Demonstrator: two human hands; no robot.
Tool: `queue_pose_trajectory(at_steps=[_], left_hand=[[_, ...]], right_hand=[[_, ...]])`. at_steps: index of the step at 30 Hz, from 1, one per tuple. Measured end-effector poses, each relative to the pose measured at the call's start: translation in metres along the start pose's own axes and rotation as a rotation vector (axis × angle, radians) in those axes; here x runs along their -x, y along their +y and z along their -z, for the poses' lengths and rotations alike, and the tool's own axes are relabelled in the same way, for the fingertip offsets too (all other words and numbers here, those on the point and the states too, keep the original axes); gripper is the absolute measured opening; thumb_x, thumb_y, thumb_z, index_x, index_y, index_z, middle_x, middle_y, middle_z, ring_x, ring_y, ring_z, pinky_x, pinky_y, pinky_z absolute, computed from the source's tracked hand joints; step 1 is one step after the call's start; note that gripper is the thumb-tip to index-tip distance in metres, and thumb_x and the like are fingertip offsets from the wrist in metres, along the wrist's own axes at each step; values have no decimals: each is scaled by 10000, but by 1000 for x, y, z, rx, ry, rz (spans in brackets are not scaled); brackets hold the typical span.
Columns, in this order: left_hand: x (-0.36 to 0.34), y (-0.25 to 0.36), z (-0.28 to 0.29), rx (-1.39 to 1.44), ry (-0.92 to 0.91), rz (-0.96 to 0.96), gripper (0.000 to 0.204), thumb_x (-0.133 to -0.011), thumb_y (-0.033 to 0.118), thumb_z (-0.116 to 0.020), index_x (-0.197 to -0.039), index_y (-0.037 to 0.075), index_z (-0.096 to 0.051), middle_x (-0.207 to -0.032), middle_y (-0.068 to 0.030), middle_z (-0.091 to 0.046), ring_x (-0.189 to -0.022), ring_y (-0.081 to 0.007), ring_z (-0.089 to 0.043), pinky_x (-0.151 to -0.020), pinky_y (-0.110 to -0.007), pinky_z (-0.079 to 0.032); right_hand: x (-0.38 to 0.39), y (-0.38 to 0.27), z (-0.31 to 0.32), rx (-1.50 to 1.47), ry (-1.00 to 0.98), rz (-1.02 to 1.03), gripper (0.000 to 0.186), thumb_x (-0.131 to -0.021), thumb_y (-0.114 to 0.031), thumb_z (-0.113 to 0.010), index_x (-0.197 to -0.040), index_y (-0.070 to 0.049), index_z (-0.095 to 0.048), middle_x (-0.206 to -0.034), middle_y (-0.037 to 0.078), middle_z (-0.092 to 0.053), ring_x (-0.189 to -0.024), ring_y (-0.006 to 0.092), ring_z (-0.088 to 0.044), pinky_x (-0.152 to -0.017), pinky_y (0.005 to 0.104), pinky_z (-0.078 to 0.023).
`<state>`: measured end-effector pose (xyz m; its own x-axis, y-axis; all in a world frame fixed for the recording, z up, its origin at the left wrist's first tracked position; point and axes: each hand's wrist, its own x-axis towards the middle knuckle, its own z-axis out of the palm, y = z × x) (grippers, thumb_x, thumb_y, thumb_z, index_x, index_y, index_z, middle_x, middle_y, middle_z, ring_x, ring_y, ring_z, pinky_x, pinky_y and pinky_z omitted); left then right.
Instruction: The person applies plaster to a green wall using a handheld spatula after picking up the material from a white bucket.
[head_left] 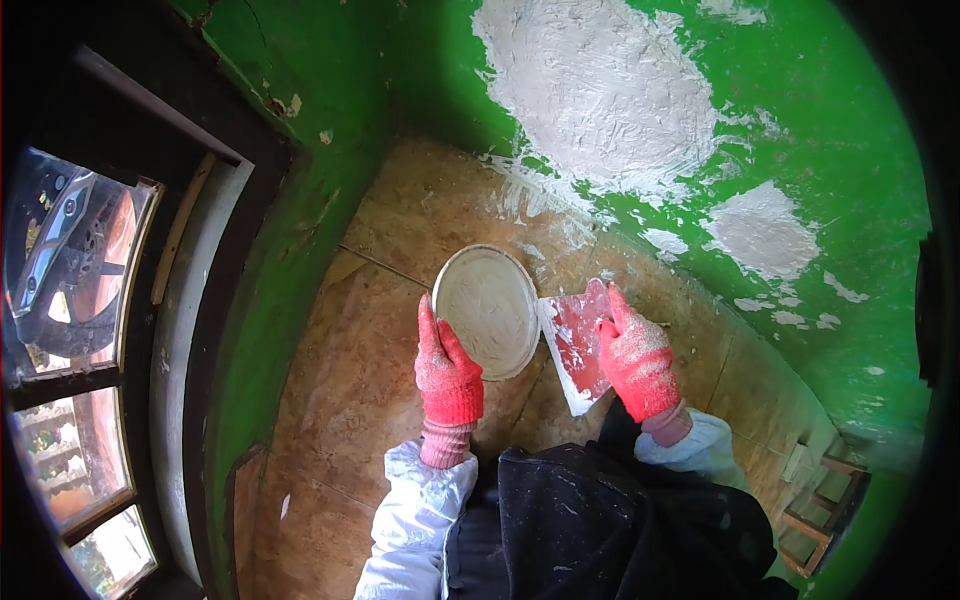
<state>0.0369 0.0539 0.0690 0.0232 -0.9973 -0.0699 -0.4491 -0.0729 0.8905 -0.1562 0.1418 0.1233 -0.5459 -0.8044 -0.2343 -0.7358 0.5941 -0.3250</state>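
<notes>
In the head view, our left hand (448, 368) seems to pinch the rim of the round tub (487, 312), probably steadying it; our right hand (637, 360) grips the red scraper (576, 340) beside it. The tub's underside and some fingers are hidden.

round whitish tub (480, 248) | white paste (485, 315) inside | flat red trowel (578, 345), white-smeared, beside tub's right rim

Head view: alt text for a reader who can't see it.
A red-gloved right hand holds a red scraper smeared with white; the gloved left hand is at the rim of a round container of pale paste. Beyond, a green wall bears rough white patches.
</notes>
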Motion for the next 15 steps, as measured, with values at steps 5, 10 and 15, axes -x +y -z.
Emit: queue_pose_trajectory(at_steps=[5,10,15], left_hand=[[-1,-7,1,12,16,-26,363,-947,187,-405,-1283,54,-445,-1023,-192,-627,-862,-233,-625,-735,-326,-468],[-9,1,4,-14,-38,34,362,-940,175,-416,-1283,62,-445,-1006,-202,-621,-854,-278,-625,-727,-333,-472],[-8,-23,7,45,-70,185,358,-943,214,-430,-1253,44,-484,-1061,-148,-624,-935,-207,-601,-804,-290,-454]], right_hand=[[-6,16,-14,-162,59,-41,418,-837,-209,-510,-1224,-52,-504,-920,211,-619,-806,382,-597,-700,418,-474],[-13,35,-24,-350,37,-134,416,-832,-200,-530,-1218,-47,-515,-917,220,-618,-787,369,-606,-694,371,-478],[-19,26,-11,-480,50,-112,424,-827,-178,-551,-1231,-60,-506,-971,224,-613,-825,336,-623,-711,357,-482]])
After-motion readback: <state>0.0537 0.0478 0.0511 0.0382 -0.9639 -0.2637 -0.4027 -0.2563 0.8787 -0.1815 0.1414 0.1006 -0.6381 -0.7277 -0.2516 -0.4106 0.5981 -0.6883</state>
